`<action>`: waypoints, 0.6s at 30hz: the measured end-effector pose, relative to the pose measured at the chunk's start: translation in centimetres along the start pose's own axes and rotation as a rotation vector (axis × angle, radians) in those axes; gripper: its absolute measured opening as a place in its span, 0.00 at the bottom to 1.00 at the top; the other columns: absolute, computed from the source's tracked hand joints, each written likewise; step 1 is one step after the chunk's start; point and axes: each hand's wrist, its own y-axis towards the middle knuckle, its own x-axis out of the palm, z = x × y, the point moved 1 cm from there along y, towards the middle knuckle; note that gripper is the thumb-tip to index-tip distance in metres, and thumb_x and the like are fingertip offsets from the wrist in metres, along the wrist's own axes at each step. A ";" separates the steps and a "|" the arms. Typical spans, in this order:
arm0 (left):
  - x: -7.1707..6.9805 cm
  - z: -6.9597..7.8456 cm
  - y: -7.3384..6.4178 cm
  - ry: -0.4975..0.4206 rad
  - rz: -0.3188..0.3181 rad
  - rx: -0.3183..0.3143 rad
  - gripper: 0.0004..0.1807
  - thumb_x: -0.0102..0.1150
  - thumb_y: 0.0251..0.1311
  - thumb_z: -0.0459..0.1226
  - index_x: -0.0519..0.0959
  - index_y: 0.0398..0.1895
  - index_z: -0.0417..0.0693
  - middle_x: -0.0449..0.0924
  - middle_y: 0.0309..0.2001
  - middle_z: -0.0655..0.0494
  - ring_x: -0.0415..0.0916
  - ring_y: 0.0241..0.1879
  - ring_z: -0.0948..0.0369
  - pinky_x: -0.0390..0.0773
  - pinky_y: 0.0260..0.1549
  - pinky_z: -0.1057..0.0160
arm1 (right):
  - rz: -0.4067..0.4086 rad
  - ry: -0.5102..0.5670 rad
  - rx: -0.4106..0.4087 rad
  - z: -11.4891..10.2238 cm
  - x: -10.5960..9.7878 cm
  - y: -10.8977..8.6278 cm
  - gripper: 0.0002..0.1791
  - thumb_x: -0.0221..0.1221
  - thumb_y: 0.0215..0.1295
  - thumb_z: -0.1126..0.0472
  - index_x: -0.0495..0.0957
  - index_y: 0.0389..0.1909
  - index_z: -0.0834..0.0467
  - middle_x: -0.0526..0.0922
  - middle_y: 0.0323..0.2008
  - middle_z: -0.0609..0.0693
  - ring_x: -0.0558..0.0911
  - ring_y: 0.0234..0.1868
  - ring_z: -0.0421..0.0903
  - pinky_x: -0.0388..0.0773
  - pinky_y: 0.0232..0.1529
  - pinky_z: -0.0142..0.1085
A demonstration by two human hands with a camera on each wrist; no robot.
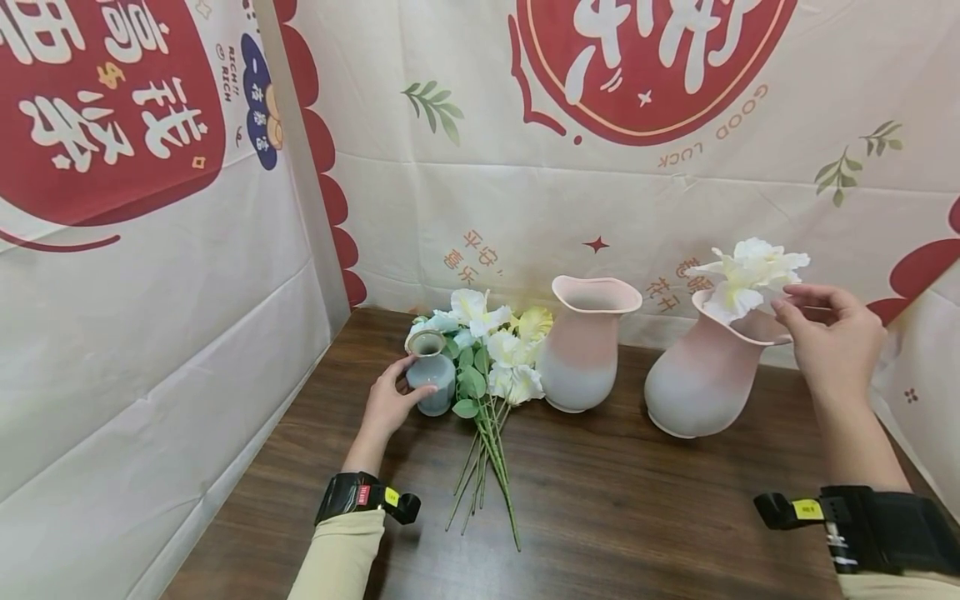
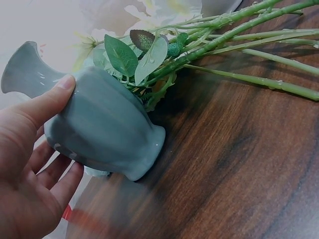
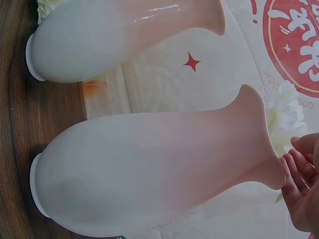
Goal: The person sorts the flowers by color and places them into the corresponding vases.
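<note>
My left hand [image 1: 392, 398] holds a small blue-grey vase [image 1: 433, 382], its thumb on one side and fingers on the other. The left wrist view shows this glossy vase [image 2: 102, 119] with its foot at the table. At the right, a white flower [image 1: 753, 271] stands in a pink-and-white vase [image 1: 705, 371], petals spilling over the wavy rim. My right hand [image 1: 840, 333] is at that rim beside the petals, with fingers loosely bent. From the right wrist, the fingertips look to be touching the lip of the vase [image 3: 149, 169]; the flower's stem is hidden inside.
A second pink-and-white vase [image 1: 581, 358] stands between the hands. Beside the small vase lies a bunch of artificial flowers [image 1: 513, 358], its green stems [image 1: 491, 450] pointing toward the front of the wooden table [image 1: 600, 517]. Printed cloth [image 1: 480, 192] hangs behind and at the sides.
</note>
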 end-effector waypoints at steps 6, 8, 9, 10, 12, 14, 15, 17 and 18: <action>0.0 -0.1 -0.1 0.010 0.003 0.006 0.37 0.71 0.58 0.37 0.68 0.71 0.44 0.67 0.71 0.40 0.68 0.69 0.45 0.73 0.66 0.48 | 0.005 0.031 -0.002 -0.1 0.0 -0.1 0.19 0.65 0.65 0.55 0.83 0.56 0.54 0.76 0.30 0.23 0.76 0.33 0.21 0.71 0.32 0.09; 0.0 -0.1 -0.1 0.015 0.003 0.010 0.37 0.71 0.58 0.37 0.68 0.71 0.43 0.67 0.71 0.40 0.68 0.69 0.45 0.73 0.66 0.48 | 0.014 0.042 -0.010 -0.2 0.0 -0.3 0.18 0.65 0.65 0.55 0.83 0.55 0.54 0.76 0.30 0.23 0.76 0.33 0.21 0.72 0.33 0.10; 0.0 -0.1 -0.1 0.015 0.003 0.006 0.37 0.71 0.58 0.37 0.68 0.71 0.44 0.67 0.71 0.40 0.68 0.69 0.45 0.73 0.66 0.48 | 0.021 0.045 -0.015 -0.3 0.0 -0.3 0.18 0.65 0.65 0.56 0.84 0.55 0.54 0.76 0.30 0.23 0.77 0.33 0.21 0.72 0.33 0.10; 0.0 -0.1 0.0 0.012 0.003 0.002 0.37 0.71 0.58 0.37 0.68 0.71 0.44 0.67 0.71 0.40 0.68 0.69 0.45 0.73 0.67 0.48 | 0.029 0.049 -0.020 -0.4 0.0 -0.4 0.18 0.65 0.65 0.56 0.84 0.55 0.54 0.77 0.30 0.23 0.77 0.33 0.21 0.72 0.32 0.10; 0.0 -0.1 -0.1 0.015 0.000 0.004 0.37 0.71 0.58 0.37 0.68 0.71 0.44 0.67 0.71 0.40 0.68 0.69 0.45 0.73 0.67 0.48 | 0.048 0.055 -0.036 -0.6 0.0 -0.5 0.17 0.65 0.65 0.56 0.84 0.54 0.55 0.77 0.30 0.23 0.76 0.33 0.22 0.71 0.32 0.10; 0.0 -0.1 -0.1 0.012 -0.001 0.002 0.37 0.71 0.58 0.37 0.68 0.71 0.44 0.67 0.71 0.40 0.68 0.70 0.45 0.73 0.67 0.48 | 0.067 0.061 -0.051 -0.9 0.0 -0.7 0.16 0.65 0.65 0.56 0.85 0.53 0.54 0.77 0.29 0.22 0.76 0.33 0.22 0.71 0.32 0.10; 0.0 -0.1 -0.1 0.012 -0.003 0.003 0.37 0.71 0.58 0.37 0.68 0.71 0.44 0.67 0.71 0.40 0.68 0.70 0.45 0.73 0.67 0.48 | 0.078 0.068 -0.061 -1.1 0.0 -0.7 0.16 0.65 0.65 0.56 0.85 0.52 0.55 0.77 0.29 0.22 0.76 0.33 0.22 0.71 0.32 0.10; 0.0 -0.1 -0.1 0.013 -0.005 0.008 0.37 0.71 0.58 0.37 0.68 0.71 0.43 0.66 0.71 0.39 0.68 0.70 0.45 0.73 0.67 0.47 | 0.098 0.079 -0.078 -1.4 0.0 -0.9 0.15 0.65 0.64 0.57 0.86 0.51 0.55 0.78 0.29 0.22 0.76 0.33 0.23 0.72 0.34 0.10; 0.0 -0.1 -0.1 0.010 -0.006 0.005 0.37 0.71 0.58 0.37 0.68 0.71 0.44 0.66 0.72 0.40 0.67 0.70 0.45 0.73 0.67 0.48 | 0.108 0.084 -0.088 -1.5 0.0 -1.0 0.15 0.66 0.64 0.57 0.86 0.50 0.55 0.78 0.29 0.22 0.76 0.34 0.23 0.72 0.35 0.10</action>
